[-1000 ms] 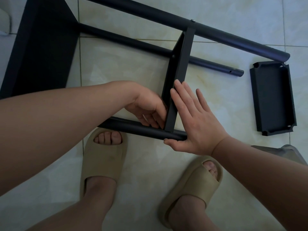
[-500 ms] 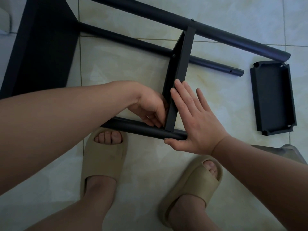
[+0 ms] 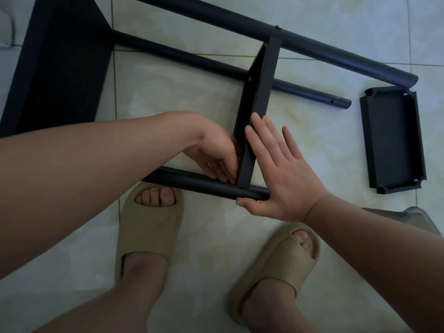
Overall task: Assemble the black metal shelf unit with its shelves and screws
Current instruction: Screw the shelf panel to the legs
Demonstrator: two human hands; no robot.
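- Black metal shelf unit (image 3: 62, 68) lies on its side on the pale tiled floor (image 3: 204, 248) at your feet.
- Your left hand (image 3: 216, 152) curls its fingers into the corner where the middle shelf (image 3: 260, 87) meets the near post (image 3: 192, 182); whether they pinch anything cannot be told.
- Your right hand (image 3: 281, 179) lies flat, fingers straight against the shelf's other face.
- A loose shelf (image 3: 394, 140) lies well apart, right.

Left hand (image 3: 216, 152) curls its fingers down; right hand (image 3: 281, 174) lies flat.
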